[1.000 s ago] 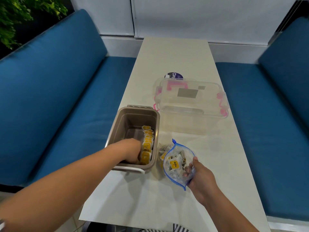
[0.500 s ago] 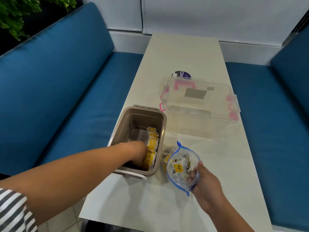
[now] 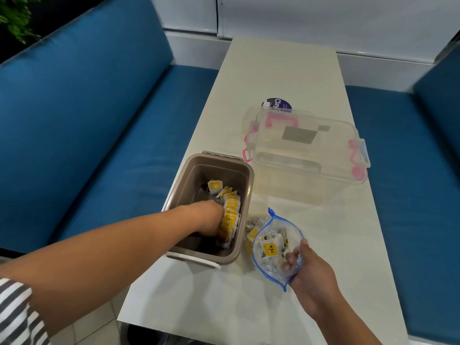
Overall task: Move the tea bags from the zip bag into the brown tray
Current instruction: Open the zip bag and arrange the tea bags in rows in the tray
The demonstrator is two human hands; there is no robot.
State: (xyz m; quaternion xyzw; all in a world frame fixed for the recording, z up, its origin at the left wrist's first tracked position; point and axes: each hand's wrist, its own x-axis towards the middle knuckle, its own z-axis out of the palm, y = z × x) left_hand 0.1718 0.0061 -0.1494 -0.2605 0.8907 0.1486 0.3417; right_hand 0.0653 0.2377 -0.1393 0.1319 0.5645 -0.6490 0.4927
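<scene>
The left hand (image 3: pixel 209 217) stays down in the brown tray (image 3: pixel 249 192), its fingers buried in the row of tea bags (image 3: pixel 230 210) along the 3 o'clock wall, so I cannot tell their grip. The farthest tea bag (image 3: pixel 215 187) now leans off that wall. At the tray's 4 o'clock on the counter (image 3: pixel 286 70), the right hand (image 3: pixel 313 277) keeps pinching the zip bag (image 3: pixel 263 265), which holds more.

1 tray (image 3: pixel 219 170), 1 zip bag (image 3: pixel 276 255), 1 box (image 3: pixel 311 170) (clr).
</scene>
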